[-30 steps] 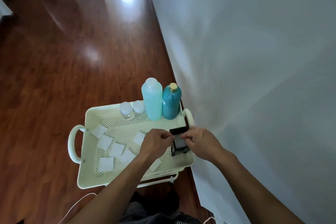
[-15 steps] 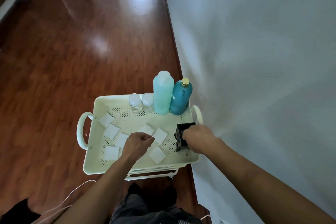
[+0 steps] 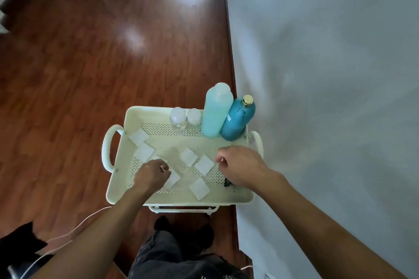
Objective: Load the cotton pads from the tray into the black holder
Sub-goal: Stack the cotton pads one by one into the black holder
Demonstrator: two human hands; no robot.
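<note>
While the left hand (image 3: 150, 176) curls its fingers onto a cotton pad (image 3: 172, 179) on the tray (image 3: 136, 115), the right hand (image 3: 241, 166) curls over the black holder (image 3: 227, 182) by the tray's right edge, grip unclear; other pads (image 3: 204, 165) lie between them.

Your tray (image 3: 136, 118) is a cream one with a perforated bottom and a loop handle at each end, sitting on a cart frame over the wooden floor (image 3: 90, 63), right against the wall. Along its far edge you have two small clear jars (image 3: 186, 120), a pale green bottle (image 3: 216, 113) and a teal bottle (image 3: 238, 120) with a gold cap. White square cotton pads (image 3: 205, 165) lie scattered flat across the bottom, mostly separate. A white cable (image 3: 86, 219) trails on the floor.
</note>
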